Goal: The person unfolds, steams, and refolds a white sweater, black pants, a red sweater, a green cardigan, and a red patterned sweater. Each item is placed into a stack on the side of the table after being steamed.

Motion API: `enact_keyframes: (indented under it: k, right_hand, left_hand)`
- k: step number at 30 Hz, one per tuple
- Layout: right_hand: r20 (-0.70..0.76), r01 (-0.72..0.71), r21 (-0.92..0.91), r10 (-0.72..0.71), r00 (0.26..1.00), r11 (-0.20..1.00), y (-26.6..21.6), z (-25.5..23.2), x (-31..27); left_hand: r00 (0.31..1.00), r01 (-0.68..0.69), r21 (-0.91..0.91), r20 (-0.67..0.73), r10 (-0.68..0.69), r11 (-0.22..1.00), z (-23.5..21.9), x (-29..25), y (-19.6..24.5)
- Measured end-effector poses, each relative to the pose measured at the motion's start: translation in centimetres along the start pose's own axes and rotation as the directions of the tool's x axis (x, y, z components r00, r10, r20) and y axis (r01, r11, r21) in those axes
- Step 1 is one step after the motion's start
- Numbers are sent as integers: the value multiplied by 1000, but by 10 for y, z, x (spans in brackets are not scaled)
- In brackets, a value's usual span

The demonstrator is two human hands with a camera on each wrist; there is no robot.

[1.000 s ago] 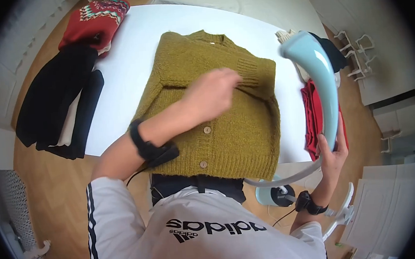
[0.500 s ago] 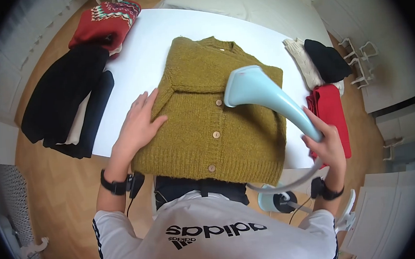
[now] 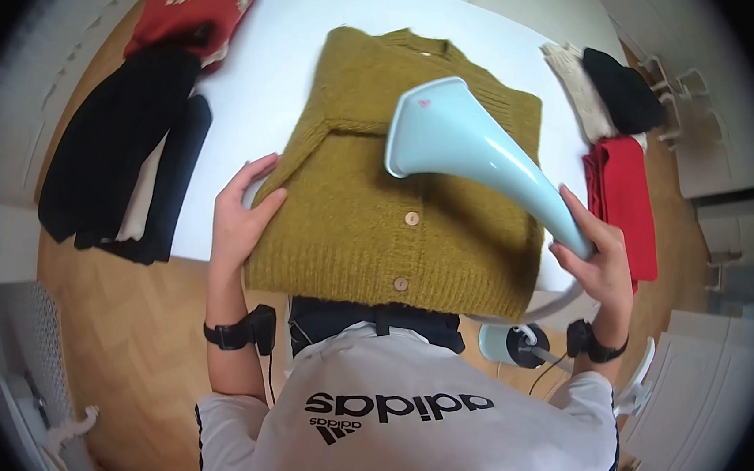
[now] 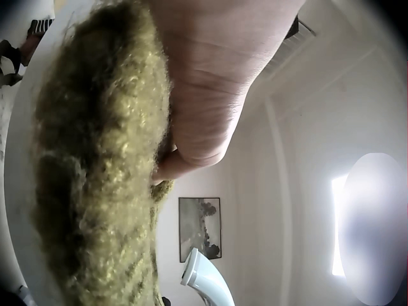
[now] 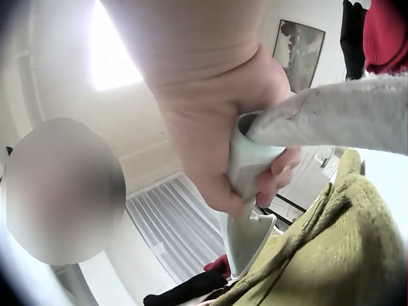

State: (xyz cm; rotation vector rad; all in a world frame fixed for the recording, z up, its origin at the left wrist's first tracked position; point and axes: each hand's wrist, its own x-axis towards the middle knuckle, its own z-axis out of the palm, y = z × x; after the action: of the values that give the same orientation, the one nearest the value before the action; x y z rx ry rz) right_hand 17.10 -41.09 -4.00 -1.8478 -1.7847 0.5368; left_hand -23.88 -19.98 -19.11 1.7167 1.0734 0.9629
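Observation:
A folded olive-green knitted cardigan (image 3: 340,212) with wooden buttons lies on the white table, its sleeves folded across the front. My right hand (image 3: 598,253) grips the handle of a light blue garment steamer (image 3: 477,152), fingers and thumb wrapped round it. Its wide head overlaps the upper middle of the cardigan in the head view. In the right wrist view, a pale hose (image 5: 331,115) runs from the handle's end. My left hand (image 3: 243,215) rests at the cardigan's left edge with fingers extended and thumb on the knit. The left wrist view shows a fingertip touching the wool.
Left of the cardigan are a red patterned sweater (image 3: 201,23) and folded black garments (image 3: 117,141). To the right lie a cream knit (image 3: 576,87), a black garment (image 3: 622,88) and a red garment (image 3: 624,203). The steamer's base (image 3: 510,345) stands on the floor below.
The left hand has moved from over the cardigan's middle to its left edge. The steamer has swung left from above the right-hand garments to over the cardigan.

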Motion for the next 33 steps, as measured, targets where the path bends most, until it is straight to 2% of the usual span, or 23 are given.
enact_keyframes:
  k: [4,6,8,10,12,14,16,18,20,22,24,28,31,33]
  right_hand:
    - [44,16,35,-17,999,999,-15,25,-4]
    - [75,131,33,-133,988,991,-23,45,5]
    - [157,131,48,-137,978,990,-22,50,5]
    - [169,129,51,-135,976,990,-17,41,-6]
    - [129,35,54,-42,991,998,-9,27,-26]
    - [77,-4,22,3,997,1000,-3,12,-45]
    - [-48,-157,56,160,986,986,2,-4,-59]
    - [-174,-161,81,173,969,984,7,-18,-55]
    - [-358,-149,240,230,905,959,-2,-22,-24]
    - [-525,-107,174,184,831,979,13,-25,18]
    - [-549,-95,110,140,824,989,28,-29,69]
    - [-527,-265,88,270,806,960,80,-27,166]
    - [-456,-301,159,340,822,940,138,-15,218]
    - [-434,-348,137,372,821,928,172,-9,242]
  left_hand:
    - [999,29,-55,-25,-30,998,3,2,4]
    - [999,40,-74,-16,-41,996,4,1,5]
    - [998,54,-96,-10,-56,994,4,2,7]
    - [999,44,-97,-7,-45,994,2,1,8]
    - [999,32,-114,-6,-33,993,4,-1,8]
    - [999,-46,-55,-30,44,997,3,2,5]
    - [995,-100,-32,-24,100,994,3,3,3]
    - [987,-163,-8,-17,163,987,4,5,1]
    - [990,-138,4,-36,138,990,3,4,-1]
    - [988,-148,1,-31,148,989,3,3,-2]
    - [988,-151,6,-36,151,989,4,3,-3]
    - [986,-148,19,-78,149,989,5,1,-3]
    - [987,-137,37,-82,139,990,5,0,-1]
    - [987,-135,25,-88,136,991,4,-1,0]
